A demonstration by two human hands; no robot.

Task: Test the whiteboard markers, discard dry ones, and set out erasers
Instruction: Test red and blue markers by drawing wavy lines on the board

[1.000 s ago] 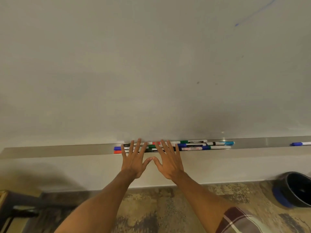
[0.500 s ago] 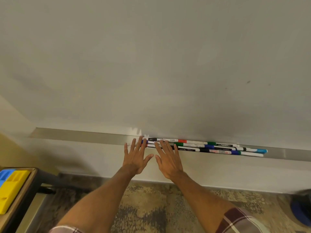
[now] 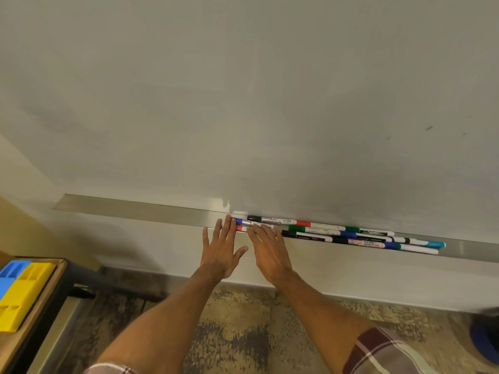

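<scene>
As a person is leaning over the metal tray (image 3: 129, 209) running along the foot of a whiteboard (image 3: 243, 90), both bare hands are reaching flat to the left end of a bundle of whiteboard markers (image 3: 337, 234) lying in it. The left hand (image 3: 220, 252) is lying palm down with its fingers straight and fanned apart, gripping nothing, its longest fingertips meeting a blue-capped marker (image 3: 239, 221) at the bundle's end and its thumb sticking out toward the other hand. The right hand (image 3: 270, 252), just beside it and not touching it, is likewise lying flat, its straight fingers slightly spread and resting across the nearest markers, beside a red-ended marker (image 3: 239, 228); whether either hand is pressing down cannot be told. The markers are lying lengthwise in several rows, side by side and end to end, running from the hands off to the right, with a black-capped marker (image 3: 253, 218) at the back against the board and a light-blue cap (image 3: 436, 244) at the far right end. Well apart at the lower left, a blue eraser (image 3: 10, 273) and a yellow eraser (image 3: 24, 295) are sitting against each other on a wooden tabletop (image 3: 29, 319). A plaid sleeve (image 3: 383, 352) is showing on the right arm above patterned carpet (image 3: 243, 333), and a dark, blue-edged object (image 3: 486, 344) is being cut off by the right edge
</scene>
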